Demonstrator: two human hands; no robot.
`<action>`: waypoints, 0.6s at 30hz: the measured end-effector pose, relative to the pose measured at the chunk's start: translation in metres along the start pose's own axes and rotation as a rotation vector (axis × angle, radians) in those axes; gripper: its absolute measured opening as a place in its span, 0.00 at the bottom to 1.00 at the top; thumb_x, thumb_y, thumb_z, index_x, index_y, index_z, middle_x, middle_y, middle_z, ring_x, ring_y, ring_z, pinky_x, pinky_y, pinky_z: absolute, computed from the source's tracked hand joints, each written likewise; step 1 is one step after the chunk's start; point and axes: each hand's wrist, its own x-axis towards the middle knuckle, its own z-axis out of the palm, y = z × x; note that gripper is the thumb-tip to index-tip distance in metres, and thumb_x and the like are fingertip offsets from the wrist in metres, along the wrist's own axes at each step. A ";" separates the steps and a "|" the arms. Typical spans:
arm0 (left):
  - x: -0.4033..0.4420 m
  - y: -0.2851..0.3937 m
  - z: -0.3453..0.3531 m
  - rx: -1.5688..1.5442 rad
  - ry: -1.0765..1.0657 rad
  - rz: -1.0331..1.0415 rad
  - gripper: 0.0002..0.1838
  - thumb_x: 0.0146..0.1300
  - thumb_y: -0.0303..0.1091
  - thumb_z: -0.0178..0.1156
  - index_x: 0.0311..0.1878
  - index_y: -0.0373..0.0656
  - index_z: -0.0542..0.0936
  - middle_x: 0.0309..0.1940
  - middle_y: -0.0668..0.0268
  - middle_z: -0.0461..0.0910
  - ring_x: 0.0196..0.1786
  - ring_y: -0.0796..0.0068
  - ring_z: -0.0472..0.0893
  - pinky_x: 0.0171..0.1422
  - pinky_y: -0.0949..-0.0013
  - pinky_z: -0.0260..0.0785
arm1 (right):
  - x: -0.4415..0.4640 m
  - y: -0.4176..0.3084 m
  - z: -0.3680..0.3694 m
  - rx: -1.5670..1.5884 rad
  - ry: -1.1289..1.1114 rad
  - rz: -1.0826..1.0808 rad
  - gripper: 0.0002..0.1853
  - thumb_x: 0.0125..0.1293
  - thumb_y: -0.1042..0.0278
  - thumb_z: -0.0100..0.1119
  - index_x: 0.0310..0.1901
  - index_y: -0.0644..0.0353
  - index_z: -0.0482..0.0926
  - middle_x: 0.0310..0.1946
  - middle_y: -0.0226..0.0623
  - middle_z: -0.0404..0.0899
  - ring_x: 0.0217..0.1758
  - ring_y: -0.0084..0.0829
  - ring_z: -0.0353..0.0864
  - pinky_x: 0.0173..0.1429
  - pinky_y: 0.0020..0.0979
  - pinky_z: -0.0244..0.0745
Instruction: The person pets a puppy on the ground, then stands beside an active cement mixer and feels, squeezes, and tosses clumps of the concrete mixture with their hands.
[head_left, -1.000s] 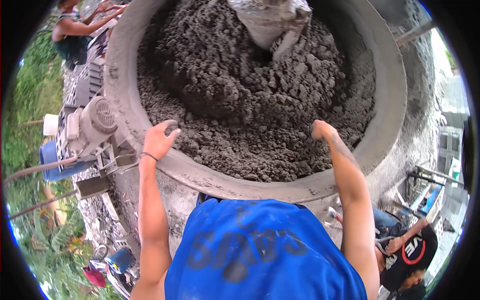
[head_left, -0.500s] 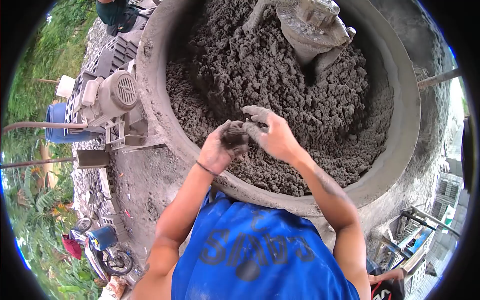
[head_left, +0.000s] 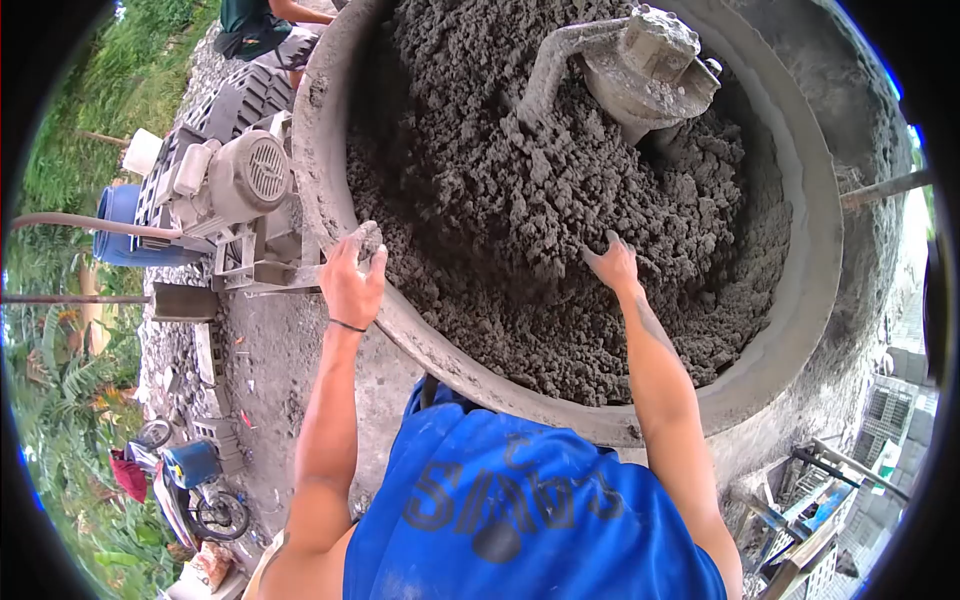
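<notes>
A large round drum [head_left: 805, 300] holds a heap of damp grey mix [head_left: 500, 190]. Over the drum's left rim is my left hand [head_left: 353, 275], its fingers curled around a small grey lump [head_left: 369, 237]. My right hand [head_left: 614, 262] reaches over the mix near the middle of the drum, fingers and thumb apart, its fingertips at the mix surface and grey with it. Above and right of that hand stands a mix-coated metal hub [head_left: 655, 75] with a curved arm going down into the heap.
Left of the drum are a motor [head_left: 250, 175], a blue barrel [head_left: 118, 225] and stacked hollow blocks [head_left: 235, 100]. Another person [head_left: 250, 28] stands at upper left. A motorcycle [head_left: 190, 500] is at lower left. A bar [head_left: 885, 190] juts from the drum's right side.
My hands, together over the mix half a second ago, have separated: the left to the rim, the right toward the drum's middle. The hub's arm has turned, and the view has shifted.
</notes>
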 end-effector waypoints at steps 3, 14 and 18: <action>0.000 -0.004 0.004 -0.052 0.077 0.010 0.19 0.60 0.33 0.62 0.54 0.37 0.80 0.49 0.52 0.82 0.54 0.52 0.80 0.60 0.59 0.70 | 0.014 -0.003 -0.006 -0.026 -0.134 0.131 0.50 0.53 0.37 0.61 0.68 0.71 0.62 0.62 0.58 0.71 0.69 0.53 0.65 0.72 0.41 0.61; 0.001 -0.010 0.008 -0.025 0.110 0.039 0.18 0.58 0.31 0.62 0.53 0.40 0.80 0.47 0.55 0.83 0.50 0.54 0.81 0.56 0.59 0.72 | 0.000 0.038 -0.022 0.126 -0.166 0.273 0.43 0.47 0.37 0.68 0.48 0.77 0.79 0.50 0.58 0.80 0.56 0.48 0.80 0.60 0.41 0.74; 0.001 -0.012 0.006 -0.022 0.123 0.054 0.18 0.58 0.31 0.62 0.52 0.40 0.81 0.46 0.55 0.83 0.50 0.54 0.81 0.56 0.60 0.73 | 0.012 0.093 0.013 0.272 -0.251 0.344 0.36 0.48 0.47 0.71 0.46 0.77 0.79 0.44 0.53 0.83 0.48 0.44 0.81 0.54 0.40 0.75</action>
